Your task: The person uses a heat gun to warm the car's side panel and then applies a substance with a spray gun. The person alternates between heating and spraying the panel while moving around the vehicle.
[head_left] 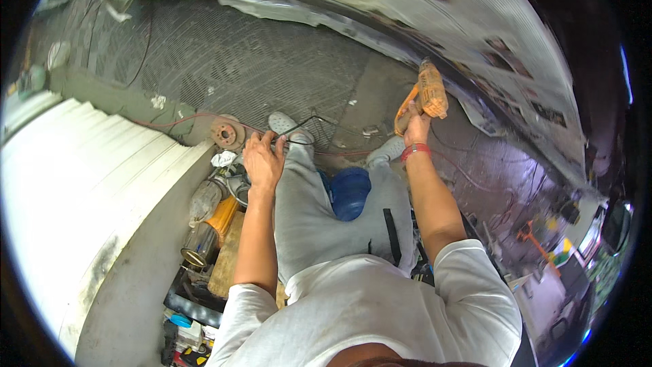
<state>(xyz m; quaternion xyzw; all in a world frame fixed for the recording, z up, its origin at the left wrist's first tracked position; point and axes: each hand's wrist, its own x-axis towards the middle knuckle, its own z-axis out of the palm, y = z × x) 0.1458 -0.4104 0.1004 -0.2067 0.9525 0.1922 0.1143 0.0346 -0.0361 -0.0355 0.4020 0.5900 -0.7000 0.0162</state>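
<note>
My right hand is wrapped round the handle of an orange gun-shaped power tool. The tool's narrow tip points away from me, close to a long panel covered in printed paper and sheeting. I cannot make out exactly what kind of tool it is. Ahead of my left knee, my left hand has its fingers closed on a thin black cord, which bends and loops above my left foot. Just beyond that hand lies a rusty round disc with holes. Between my legs sits a blue rounded plastic container.
At left stands a white ribbed panel. Beside my left arm are a yellow-orange part, a wooden board and cluttered tools. A reddish hose crosses the floor. More clutter, including an orange tool, lies at right.
</note>
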